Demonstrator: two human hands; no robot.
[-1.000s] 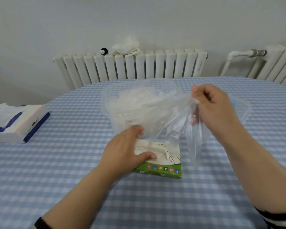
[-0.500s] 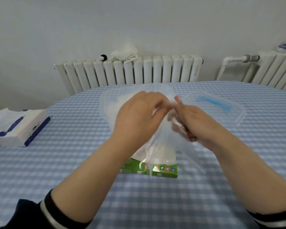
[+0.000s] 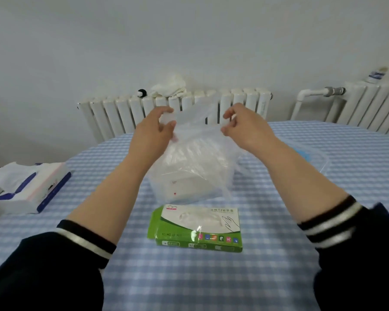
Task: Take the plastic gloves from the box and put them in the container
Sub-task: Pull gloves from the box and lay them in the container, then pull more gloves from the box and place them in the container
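Hands [image 3: 198,129] raised, pinching glove [image 3: 195,122] taut.

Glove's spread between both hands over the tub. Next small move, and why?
Probably lower it into the clear plastic container. The left hand and right hand each pinch the thin transparent plastic glove, stretched above the container, which already holds a pile of gloves. The green and white glove box lies nearer the person, untouched.

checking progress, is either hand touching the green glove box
No, both the left hand and right hand hold a plastic glove above it.
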